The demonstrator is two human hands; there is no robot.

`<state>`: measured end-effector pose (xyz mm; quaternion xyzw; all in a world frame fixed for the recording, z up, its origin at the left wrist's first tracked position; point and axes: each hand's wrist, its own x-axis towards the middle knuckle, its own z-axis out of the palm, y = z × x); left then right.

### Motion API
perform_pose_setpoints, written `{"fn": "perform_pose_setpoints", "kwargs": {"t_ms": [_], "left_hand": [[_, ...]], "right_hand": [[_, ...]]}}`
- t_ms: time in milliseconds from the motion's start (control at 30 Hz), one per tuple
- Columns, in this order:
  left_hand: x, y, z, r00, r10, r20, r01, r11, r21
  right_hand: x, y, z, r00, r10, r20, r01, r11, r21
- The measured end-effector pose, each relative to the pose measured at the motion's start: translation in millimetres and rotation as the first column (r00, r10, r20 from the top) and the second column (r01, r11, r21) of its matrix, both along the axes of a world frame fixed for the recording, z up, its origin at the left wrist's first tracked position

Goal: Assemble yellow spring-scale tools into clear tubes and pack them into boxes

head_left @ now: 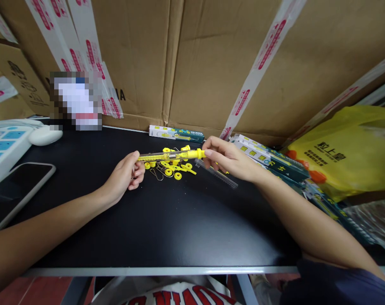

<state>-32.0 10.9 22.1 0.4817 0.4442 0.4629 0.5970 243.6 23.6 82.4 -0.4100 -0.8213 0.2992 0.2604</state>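
Observation:
A clear-tubed spring scale (162, 157) with yellow parts and a marked scale inside lies nearly level between my hands, above the tabletop. At its left end, my left hand (126, 173) is closed round the tube. My right hand (226, 157) pinches the yellow cap at the other end. Beneath the tube is a loose pile of small yellow plastic pieces (177, 176), partly hidden by it. Bent wire hooks (157, 175) lie among them. Another clear plastic tube (222, 177) rests on the table just below my right hand.
A printed box (176, 134) stands against the cardboard (208, 63) at the back. Similar boxes (275, 163) are stacked at right, beside a yellow plastic bag (345, 148). On the left are a phone (19, 188), a power strip (8, 146) and a white rounded object (45, 136).

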Motion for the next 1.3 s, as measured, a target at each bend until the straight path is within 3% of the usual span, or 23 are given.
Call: {"fn": "perform_pose_setpoints", "kwargs": {"t_ms": [233, 467, 667, 867, 1067, 1300], "left_hand": [[0.0, -0.3, 0.9, 1.0, -0.005, -0.005, 0.005, 1.0, -0.005], [-0.1, 0.3, -0.5, 1.0, -0.002, 0.0, 0.002, 1.0, -0.003], [0.4, -1.4, -0.3, 1.0, -0.002, 0.001, 0.002, 1.0, -0.001], [0.8, -1.1, 1.3, 1.0, -0.001, 0.025, 0.002, 1.0, -0.017], [1.0, -1.5, 1.0, 0.999, 0.002, 0.033, -0.001, 1.0, -0.019], [1.9, -1.2, 2.1, 1.0, 0.006, 0.021, -0.006, 1.0, -0.025]], "right_hand": [[-0.1, -1.3, 1.2, 0.992, -0.023, 0.127, 0.014, 0.997, 0.069], [-1.6, -2.1, 0.7, 1.0, 0.001, 0.019, -0.001, 1.0, -0.016], [-1.0, -2.2, 1.7, 0.994, -0.014, 0.107, 0.008, 0.998, 0.055], [-0.5, -2.2, 1.0, 1.0, 0.024, -0.011, -0.025, 0.997, -0.069], [-0.8, -1.6, 0.7, 0.995, 0.013, 0.094, -0.013, 1.0, 0.002], [-0.4, -1.1, -2.0, 0.999, 0.04, -0.002, -0.04, 0.999, -0.036]]}}
